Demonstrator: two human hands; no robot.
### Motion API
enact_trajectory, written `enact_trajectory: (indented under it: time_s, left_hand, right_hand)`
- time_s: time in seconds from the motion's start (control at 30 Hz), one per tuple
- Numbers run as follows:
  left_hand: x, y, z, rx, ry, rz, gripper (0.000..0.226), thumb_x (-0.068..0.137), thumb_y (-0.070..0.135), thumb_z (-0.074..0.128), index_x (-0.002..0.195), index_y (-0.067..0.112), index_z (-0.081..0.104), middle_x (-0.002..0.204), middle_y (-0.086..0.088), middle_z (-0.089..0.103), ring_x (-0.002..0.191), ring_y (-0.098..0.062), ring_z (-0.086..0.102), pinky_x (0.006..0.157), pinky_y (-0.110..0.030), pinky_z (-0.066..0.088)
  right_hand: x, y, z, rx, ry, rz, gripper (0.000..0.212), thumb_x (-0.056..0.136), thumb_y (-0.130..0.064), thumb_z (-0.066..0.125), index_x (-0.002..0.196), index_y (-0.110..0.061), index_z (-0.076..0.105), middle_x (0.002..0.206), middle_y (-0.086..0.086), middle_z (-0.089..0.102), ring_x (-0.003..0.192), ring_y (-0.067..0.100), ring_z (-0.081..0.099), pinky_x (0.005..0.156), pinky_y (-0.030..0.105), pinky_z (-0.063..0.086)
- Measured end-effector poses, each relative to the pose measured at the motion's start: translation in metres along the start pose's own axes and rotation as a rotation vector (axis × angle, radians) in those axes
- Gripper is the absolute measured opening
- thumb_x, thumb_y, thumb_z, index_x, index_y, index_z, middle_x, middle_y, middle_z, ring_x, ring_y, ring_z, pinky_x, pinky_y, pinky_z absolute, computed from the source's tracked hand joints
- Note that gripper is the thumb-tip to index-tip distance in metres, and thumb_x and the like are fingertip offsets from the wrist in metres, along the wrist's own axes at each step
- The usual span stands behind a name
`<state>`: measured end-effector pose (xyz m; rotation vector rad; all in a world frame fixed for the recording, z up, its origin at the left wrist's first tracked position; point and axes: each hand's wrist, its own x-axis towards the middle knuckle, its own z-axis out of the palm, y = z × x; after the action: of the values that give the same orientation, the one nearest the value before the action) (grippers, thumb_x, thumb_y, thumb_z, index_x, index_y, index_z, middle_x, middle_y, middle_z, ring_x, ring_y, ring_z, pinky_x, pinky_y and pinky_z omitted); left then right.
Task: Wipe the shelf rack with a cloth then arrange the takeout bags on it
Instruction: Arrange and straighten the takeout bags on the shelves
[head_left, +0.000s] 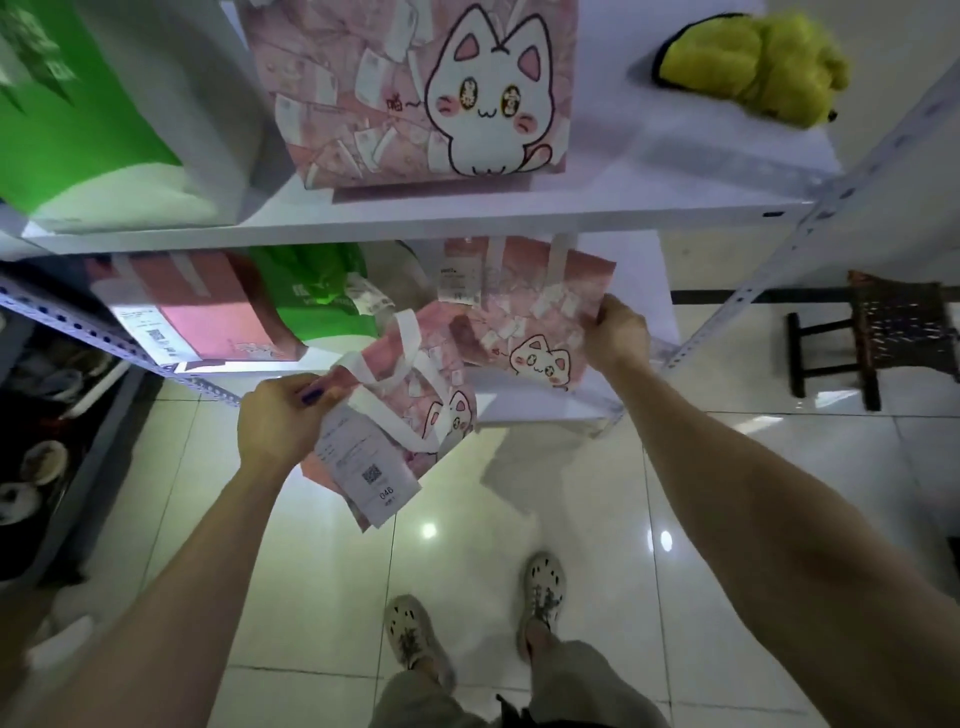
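My left hand (278, 421) grips a small pink cat-print takeout bag (415, 415) by its top, held in the air in front of the lower shelf (545, 410); a white receipt (371, 470) hangs from it. My right hand (618, 330) holds the right edge of a second pink cat bag (524, 317) standing on the lower shelf. On the upper shelf (415, 228) stand a large pink cat bag (415, 88) and a green bag (67, 119). A yellow cloth (753, 67) lies at the upper shelf's right end.
More bags sit on the lower shelf at the left: a red-pink one (197, 312) and a green one (317, 296). A dark wooden stool (883, 332) stands on the tiled floor to the right. Dishes (41, 467) lie low at the left. My feet (478, 608) are below.
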<state>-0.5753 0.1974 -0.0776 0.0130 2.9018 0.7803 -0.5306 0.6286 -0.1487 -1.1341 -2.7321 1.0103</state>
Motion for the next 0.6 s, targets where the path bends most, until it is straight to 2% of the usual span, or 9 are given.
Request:
enact_trajectory:
  time_s: [0.07, 0.17, 0.23, 0.3, 0.4, 0.47, 0.53, 0.6]
  left_hand:
    - [-0.003, 0.011, 0.001, -0.005, 0.007, -0.027, 0.024, 0.092, 0.046, 0.077, 0.091, 0.022, 0.083, 0.069, -0.001, 0.073, 0.066, -0.027, 0.068, 0.059, -0.038, 0.052]
    - [-0.005, 0.028, 0.005, -0.055, 0.015, -0.032, 0.022, 0.095, 0.040, 0.079, 0.087, 0.020, 0.080, 0.069, -0.006, 0.071, 0.066, -0.028, 0.064, 0.057, -0.035, 0.044]
    - [-0.004, 0.040, 0.008, -0.078, 0.017, -0.006, 0.018, 0.095, 0.040, 0.078, 0.090, 0.023, 0.081, 0.073, -0.008, 0.073, 0.073, -0.032, 0.068, 0.059, -0.037, 0.047]
    - [0.000, 0.052, 0.013, -0.090, 0.016, 0.028, 0.019, 0.095, 0.042, 0.078, 0.094, 0.024, 0.083, 0.073, -0.004, 0.073, 0.072, -0.030, 0.069, 0.060, -0.037, 0.050]
    - [0.009, 0.067, 0.025, -0.129, 0.006, 0.033, 0.023, 0.095, 0.044, 0.077, 0.084, 0.024, 0.077, 0.070, 0.003, 0.071, 0.066, -0.023, 0.065, 0.054, -0.030, 0.042]
    - [0.017, 0.074, 0.032, -0.153, 0.025, 0.039, 0.026, 0.094, 0.049, 0.075, 0.089, 0.024, 0.080, 0.075, 0.004, 0.075, 0.070, -0.022, 0.068, 0.055, -0.029, 0.041]
    - [0.022, 0.080, 0.039, -0.167, 0.052, 0.050, 0.029, 0.094, 0.050, 0.074, 0.100, 0.023, 0.084, 0.080, 0.000, 0.077, 0.074, -0.025, 0.070, 0.058, -0.029, 0.041]
    - [0.028, 0.085, 0.047, -0.188, 0.058, 0.077, 0.026, 0.096, 0.042, 0.073, 0.088, 0.019, 0.080, 0.076, -0.005, 0.073, 0.071, -0.030, 0.067, 0.056, -0.029, 0.038]
  right_hand:
    - [-0.034, 0.015, -0.001, 0.077, 0.009, -0.011, 0.013, 0.100, -0.024, 0.047, 0.102, -0.015, 0.056, 0.088, 0.010, 0.070, 0.078, 0.034, 0.067, 0.067, 0.049, 0.060]
    - [-0.087, 0.042, -0.008, 0.164, 0.039, -0.044, 0.013, 0.105, -0.023, 0.045, 0.107, -0.011, 0.049, 0.094, 0.015, 0.068, 0.079, 0.035, 0.061, 0.067, 0.046, 0.051]
    - [-0.117, 0.060, -0.013, 0.182, 0.085, -0.091, 0.009, 0.106, -0.020, 0.044, 0.106, -0.010, 0.045, 0.095, 0.018, 0.066, 0.076, 0.036, 0.058, 0.065, 0.044, 0.046]
    - [-0.136, 0.074, -0.018, 0.169, 0.130, -0.133, 0.006, 0.107, -0.020, 0.044, 0.106, -0.015, 0.042, 0.092, 0.018, 0.066, 0.074, 0.040, 0.061, 0.063, 0.049, 0.051]
    - [-0.145, 0.085, -0.028, 0.164, 0.146, -0.163, 0.005, 0.109, -0.024, 0.041, 0.106, -0.019, 0.041, 0.091, 0.014, 0.068, 0.072, 0.041, 0.063, 0.061, 0.051, 0.054]
    - [-0.141, 0.087, -0.034, 0.173, 0.145, -0.171, 0.010, 0.109, -0.031, 0.039, 0.107, -0.022, 0.043, 0.092, 0.009, 0.069, 0.073, 0.038, 0.066, 0.058, 0.052, 0.056]
    - [-0.138, 0.086, -0.041, 0.159, 0.137, -0.176, 0.012, 0.109, -0.033, 0.037, 0.107, -0.023, 0.045, 0.094, 0.006, 0.070, 0.075, 0.034, 0.069, 0.056, 0.048, 0.057]
    - [-0.139, 0.083, -0.047, 0.145, 0.135, -0.195, 0.011, 0.109, -0.026, 0.038, 0.109, -0.021, 0.047, 0.099, 0.006, 0.072, 0.076, 0.031, 0.069, 0.054, 0.039, 0.054]
